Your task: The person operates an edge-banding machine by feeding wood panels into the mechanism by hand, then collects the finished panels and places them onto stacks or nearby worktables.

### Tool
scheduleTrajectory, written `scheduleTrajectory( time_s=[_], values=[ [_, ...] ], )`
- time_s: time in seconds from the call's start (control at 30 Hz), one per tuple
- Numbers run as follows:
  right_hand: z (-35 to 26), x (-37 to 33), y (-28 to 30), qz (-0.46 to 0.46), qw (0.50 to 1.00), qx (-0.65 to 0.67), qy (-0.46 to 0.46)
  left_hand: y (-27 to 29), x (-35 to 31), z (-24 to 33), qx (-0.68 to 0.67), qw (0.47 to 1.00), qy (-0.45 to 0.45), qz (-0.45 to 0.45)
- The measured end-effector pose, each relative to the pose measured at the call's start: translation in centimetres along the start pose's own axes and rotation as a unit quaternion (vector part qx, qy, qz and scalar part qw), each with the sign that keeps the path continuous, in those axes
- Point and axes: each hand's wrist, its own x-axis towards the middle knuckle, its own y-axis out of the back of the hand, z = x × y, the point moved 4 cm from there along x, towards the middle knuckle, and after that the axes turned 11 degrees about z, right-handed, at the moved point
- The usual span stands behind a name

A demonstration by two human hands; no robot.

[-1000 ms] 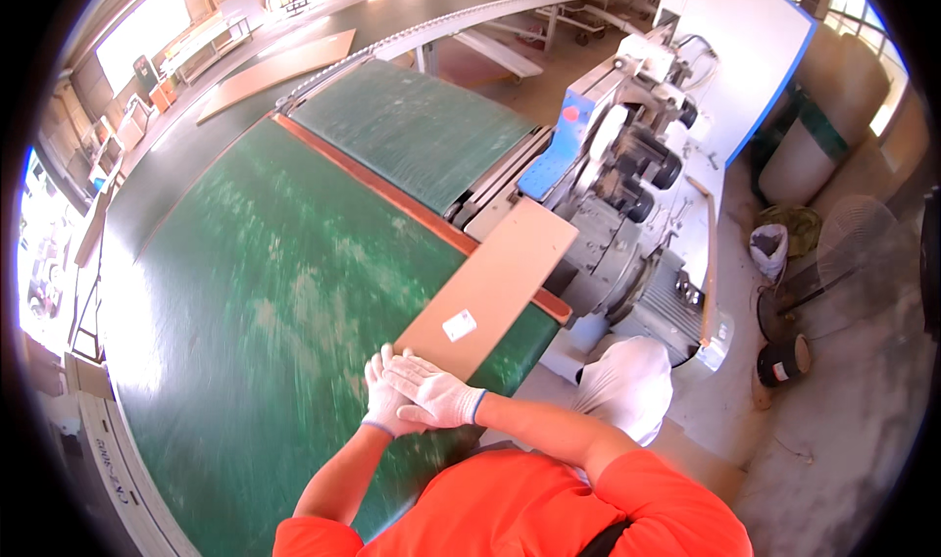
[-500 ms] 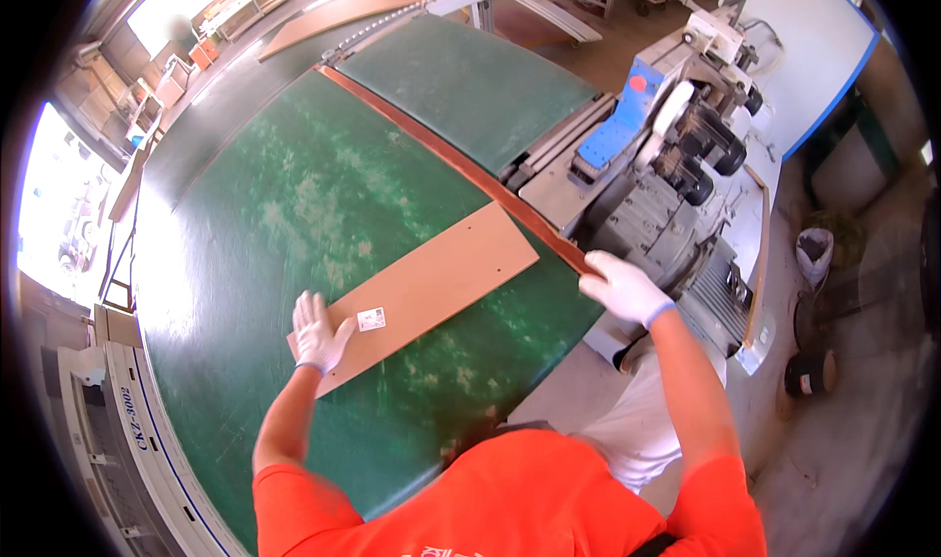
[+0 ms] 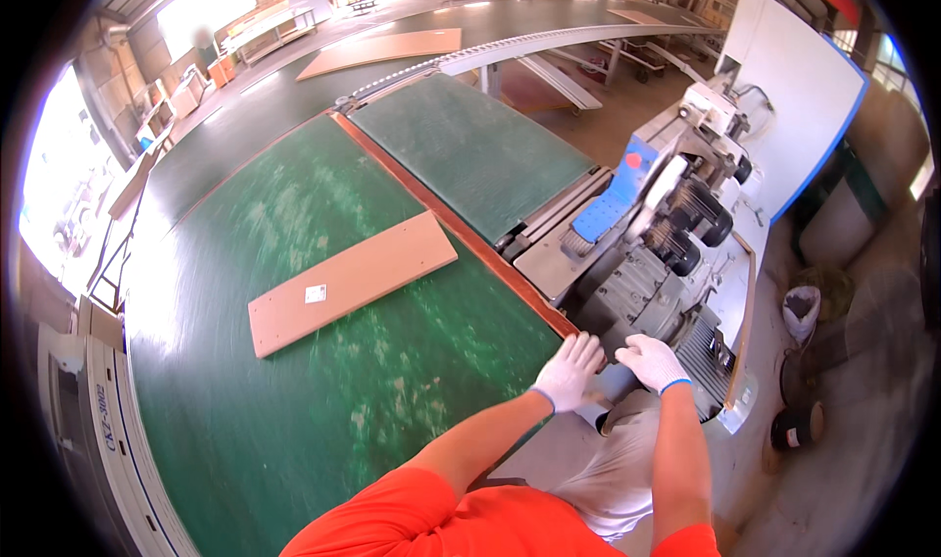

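2 hands point(image 3: 569, 372) point(image 3: 653, 362) near machine point(image 3: 635, 290); white sack point(image 3: 801, 308), contents unclear.

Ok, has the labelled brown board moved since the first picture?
Yes: left. The board first lay across the red-brown strip; now it lies on the green tabletop, left of the strip.

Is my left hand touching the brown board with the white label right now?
Apart. The head view shows a broad stretch of green surface between the left hand and the brown board.
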Motion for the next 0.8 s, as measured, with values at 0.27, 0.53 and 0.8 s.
scheduleTrajectory(
  time_s=[0.27,0.53,0.8],
  values=[
    [-2.8,2.5,-2.9,-0.061,0.991,-0.101,0.064,10.0,-8.3,-5.7,0.016,0.995,0.097,-0.008],
    [-7.2,2.7,-7.1,-0.103,0.965,-0.226,0.086,16.0,-14.1,-12.5,0.143,0.957,0.236,0.094],
    [-6.3,2.0,-7.0,-0.067,0.970,-0.206,0.114,17.9,-16.5,-18.3,0.221,0.922,0.278,0.157]
  ],
)
